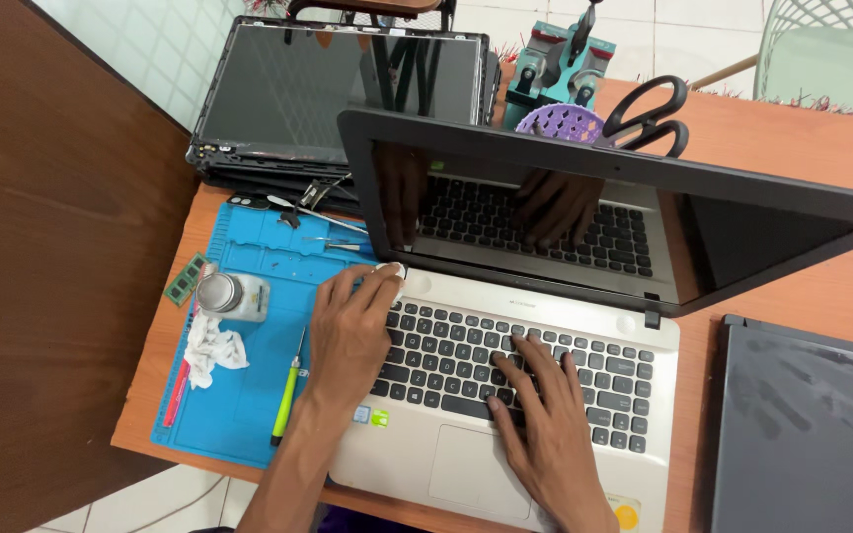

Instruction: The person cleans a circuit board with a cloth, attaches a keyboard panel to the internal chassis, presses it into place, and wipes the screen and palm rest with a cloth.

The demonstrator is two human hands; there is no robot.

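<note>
An open silver laptop (634, 341) with black keys and a dark, switched-off screen (742, 232) sits in front of me on the wooden table. My left hand (348, 326) lies on the laptop's upper left corner, its fingertips at the top left of the keyboard near the hinge. On the middle of the keyboard rests my right hand (545, 415), fingers spread over the keys above the touchpad (466, 472). Both hands are mirrored in the dark screen. Neither hand holds anything.
A blue work mat (249, 395) at the left carries a small jar (232, 296), a crumpled white tissue (211, 347), a yellow-green screwdriver (285, 400) and tweezers (320, 210). A memory module (186, 279), stacked screen panels (318, 89), black scissors (649, 116) and a closed grey laptop (807, 424) surround the open one.
</note>
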